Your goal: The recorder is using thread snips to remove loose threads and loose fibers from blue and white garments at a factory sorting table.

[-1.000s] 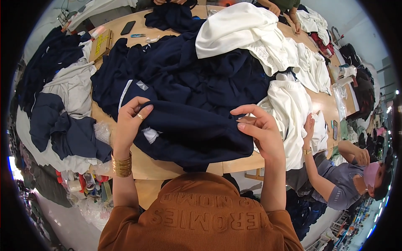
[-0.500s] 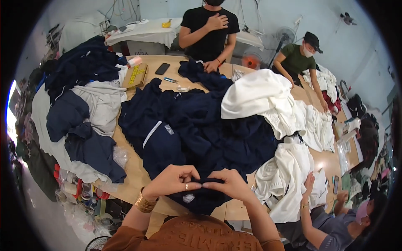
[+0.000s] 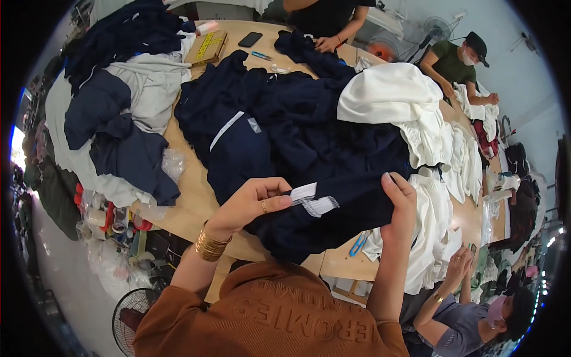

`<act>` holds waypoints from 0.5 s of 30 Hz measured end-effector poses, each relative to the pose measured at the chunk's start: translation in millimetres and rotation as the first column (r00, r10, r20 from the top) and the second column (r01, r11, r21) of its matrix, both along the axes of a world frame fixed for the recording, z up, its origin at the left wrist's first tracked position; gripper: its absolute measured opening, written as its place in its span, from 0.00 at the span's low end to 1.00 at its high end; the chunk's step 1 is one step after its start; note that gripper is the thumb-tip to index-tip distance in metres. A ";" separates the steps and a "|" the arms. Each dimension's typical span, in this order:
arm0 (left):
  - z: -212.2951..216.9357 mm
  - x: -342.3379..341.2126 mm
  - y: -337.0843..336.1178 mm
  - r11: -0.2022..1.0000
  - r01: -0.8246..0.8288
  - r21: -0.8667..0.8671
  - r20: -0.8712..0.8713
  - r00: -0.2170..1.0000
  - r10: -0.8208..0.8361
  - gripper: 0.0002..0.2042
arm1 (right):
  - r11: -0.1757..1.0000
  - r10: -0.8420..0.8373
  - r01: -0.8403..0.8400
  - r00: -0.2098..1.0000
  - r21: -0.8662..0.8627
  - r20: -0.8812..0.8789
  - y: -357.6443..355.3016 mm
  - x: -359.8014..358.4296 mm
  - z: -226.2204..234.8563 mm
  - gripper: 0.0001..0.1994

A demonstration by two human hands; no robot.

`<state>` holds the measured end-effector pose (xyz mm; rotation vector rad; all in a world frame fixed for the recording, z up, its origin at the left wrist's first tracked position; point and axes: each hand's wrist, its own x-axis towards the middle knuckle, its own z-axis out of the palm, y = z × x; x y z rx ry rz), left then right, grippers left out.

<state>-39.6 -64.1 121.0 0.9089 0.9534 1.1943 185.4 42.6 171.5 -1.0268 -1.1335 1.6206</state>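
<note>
A navy blue garment (image 3: 357, 199) is stretched between my two hands near the table's front edge. My left hand (image 3: 259, 205) pinches its left end, with the thumb beside two white labels (image 3: 320, 206) on the cloth. At the other end my right hand (image 3: 399, 205) grips the top corner between thumb and fingers. The lower part of the garment hangs in folds toward my body. Just beyond it lies a large heap of navy garments (image 3: 297, 128), one with a white strip (image 3: 227, 132). Blue-handled thread snips (image 3: 358, 244) rest on the table to the right.
White garments (image 3: 389, 95) are piled at the right, grey (image 3: 151, 89) and navy ones at the left. A phone (image 3: 250, 39), a cardboard box (image 3: 207, 46) and another blue snips (image 3: 262, 56) lie at the back. Several people work around the table (image 3: 190, 220).
My hands have moved apart, and the right one has gone up and rightward, spreading the garment. White labels now show by my left thumb. The blue snips have come into sight. The view has shifted.
</note>
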 end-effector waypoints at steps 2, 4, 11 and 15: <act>-3.1 -1.9 4.6 1.000 -0.029 -0.003 0.013 1.000 0.029 0.06 | 0.999 -0.034 0.033 0.998 -0.044 -0.044 2.8 1.0 -2.8 0.06; -6.7 0.1 2.4 0.999 -0.047 -0.015 0.029 0.998 0.047 0.06 | 0.993 -0.083 0.075 0.993 -0.096 -0.082 -1.9 10.1 -7.8 0.05; -6.2 -0.1 0.6 0.997 -0.065 -0.029 -0.012 0.998 0.064 0.06 | 0.986 -0.143 0.132 0.984 -0.102 -0.110 -13.9 26.1 -15.3 0.05; -7.6 2.7 3.0 0.997 -0.077 -0.004 -0.083 0.994 0.076 0.06 | 0.996 -0.069 0.060 0.989 0.070 0.128 -15.7 43.1 -23.5 0.03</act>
